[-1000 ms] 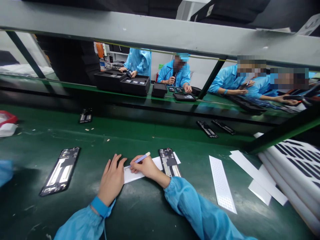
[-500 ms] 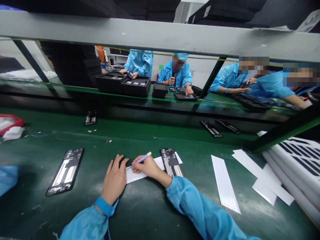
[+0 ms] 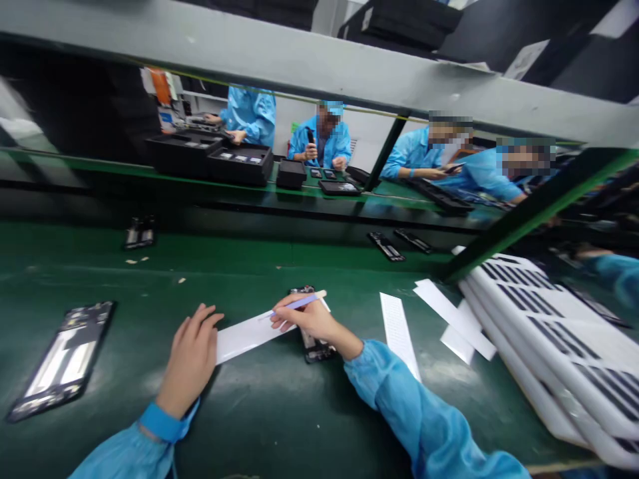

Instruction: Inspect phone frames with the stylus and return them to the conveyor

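Observation:
My left hand (image 3: 192,346) lies with fingers spread at the left end of a white strip (image 3: 247,338); whether its edge presses on the strip is hard to tell. My right hand (image 3: 312,320) is closed around a thin lilac pen-shaped tool (image 3: 302,301) with a pale end. The tool's fine tip points left, over the strip. Below my right hand is an opened phone body (image 3: 319,351), partly covered by the hand and the strip. Another opened phone body (image 3: 67,356), with silvery inner parts showing, lies to the left.
White sticker sheets (image 3: 399,332) and loose paper strips (image 3: 456,319) lie to the right. Stacked white slotted trays (image 3: 544,319) stand beyond them. More phone bodies (image 3: 140,233) lie at the back. A green post (image 3: 539,213) slants at right. Co-workers in blue sit across the bench.
My right hand has moved right along the strip, away from my left hand, with the lilac tool still in it. More of the strip shows between my hands. The view has turned right.

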The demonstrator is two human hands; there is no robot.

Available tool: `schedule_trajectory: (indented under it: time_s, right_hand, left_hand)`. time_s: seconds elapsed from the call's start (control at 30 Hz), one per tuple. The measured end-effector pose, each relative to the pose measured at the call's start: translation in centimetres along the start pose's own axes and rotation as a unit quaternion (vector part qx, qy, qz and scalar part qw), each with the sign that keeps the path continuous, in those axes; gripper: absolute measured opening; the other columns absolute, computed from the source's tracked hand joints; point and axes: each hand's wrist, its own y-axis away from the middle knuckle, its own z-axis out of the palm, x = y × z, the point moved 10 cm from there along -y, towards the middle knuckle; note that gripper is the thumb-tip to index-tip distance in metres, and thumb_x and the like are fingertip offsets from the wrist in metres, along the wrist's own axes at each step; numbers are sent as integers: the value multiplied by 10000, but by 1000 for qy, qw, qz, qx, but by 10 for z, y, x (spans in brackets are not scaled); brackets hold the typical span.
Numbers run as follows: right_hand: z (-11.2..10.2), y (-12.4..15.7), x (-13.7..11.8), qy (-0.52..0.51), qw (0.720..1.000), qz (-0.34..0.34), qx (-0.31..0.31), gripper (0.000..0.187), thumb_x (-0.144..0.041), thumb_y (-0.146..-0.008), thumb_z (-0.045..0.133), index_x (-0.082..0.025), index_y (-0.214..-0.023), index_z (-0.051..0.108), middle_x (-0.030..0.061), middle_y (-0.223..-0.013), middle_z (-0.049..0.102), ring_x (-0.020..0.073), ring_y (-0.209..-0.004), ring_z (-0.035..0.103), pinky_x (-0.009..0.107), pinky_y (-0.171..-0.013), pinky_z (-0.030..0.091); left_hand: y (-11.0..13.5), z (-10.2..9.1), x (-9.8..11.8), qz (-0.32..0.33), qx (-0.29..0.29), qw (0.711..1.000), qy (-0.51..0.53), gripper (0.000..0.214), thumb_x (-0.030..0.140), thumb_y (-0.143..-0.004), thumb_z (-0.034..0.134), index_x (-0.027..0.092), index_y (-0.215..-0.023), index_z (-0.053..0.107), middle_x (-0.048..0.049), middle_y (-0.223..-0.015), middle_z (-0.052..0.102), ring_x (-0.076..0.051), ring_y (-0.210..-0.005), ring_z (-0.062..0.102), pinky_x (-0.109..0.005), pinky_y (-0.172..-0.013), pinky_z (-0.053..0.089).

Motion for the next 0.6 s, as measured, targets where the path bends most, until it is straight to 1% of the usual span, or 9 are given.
schedule_trajectory:
  time_s: [0.07, 0.13, 0.17, 0.23, 0.3, 0.37, 0.43, 0.6]
  right_hand:
    - [-42, 29, -8, 25, 999, 5, 24, 402, -472, -694, 806, -122, -864, 703, 89, -781, 748, 201, -686, 729, 285, -616, 588]
    - [-77, 58, -3, 43, 998, 29, 43, 394, -464, -710, 800, -118, -873, 710, 99, -789, 752, 204, -679, 731, 289, -614, 588]
    - [-89, 71, 4, 49, 997, 44, 46, 390, -462, -716, 797, -115, -875, 712, 104, -790, 753, 206, -681, 732, 293, -618, 590]
    - [-103, 90, 18, 51, 995, 65, 50, 387, -462, -721, 794, -113, -870, 717, 111, -785, 754, 209, -684, 734, 299, -623, 593]
    - [-106, 100, 29, 46, 995, 70, 56, 381, -463, -724, 793, -117, -866, 720, 109, -782, 754, 208, -686, 735, 306, -640, 596]
    - [-103, 103, 35, 36, 996, 66, 57, 367, -457, -726, 794, -123, -861, 723, 101, -776, 755, 208, -689, 737, 312, -665, 597]
    - [-99, 102, 38, 27, 996, 62, 57, 348, -448, -732, 792, -130, -856, 725, 91, -772, 754, 202, -686, 738, 305, -675, 595]
    - [-95, 99, 40, 15, 997, 64, 51, 356, -455, -743, 780, -127, -871, 723, 86, -795, 752, 193, -690, 734, 294, -679, 590]
  left_hand:
    - [1, -5, 21, 30, 26, 998, 52, 290, 233, -957, 350, 201, -1153, 561, -111, -1293, 554, -286, -1330, 434, -505, -1080, 372]
    - [6, -3, 55, 76, 32, 991, 102, 247, 238, -943, 414, 225, -1133, 572, -90, -1281, 565, -269, -1310, 460, -476, -1086, 378]
    - [8, 1, 75, 101, 20, 987, 119, 240, 232, -935, 440, 234, -1132, 577, -81, -1280, 569, -259, -1304, 468, -460, -1090, 381]
    - [13, 15, 116, 144, -24, 980, 138, 249, 224, -919, 478, 247, -1144, 582, -64, -1292, 570, -246, -1308, 464, -437, -1095, 387]
    - [16, 30, 148, 170, -71, 973, 138, 274, 230, -907, 499, 251, -1167, 580, -51, -1309, 567, -241, -1312, 458, -424, -1090, 399]
    - [17, 41, 168, 180, -101, 969, 133, 294, 235, -902, 505, 247, -1188, 574, -45, -1311, 573, -234, -1292, 478, -411, -1076, 417]
    - [16, 47, 175, 180, -114, 969, 125, 307, 231, -905, 501, 242, -1205, 568, -44, -1298, 585, -225, -1261, 507, -397, -1055, 435]
    - [18, 55, 171, 184, -139, 968, 102, 347, 233, -908, 499, 239, -1251, 549, -49, -1315, 578, -235, -1278, 495, -414, -1061, 420]
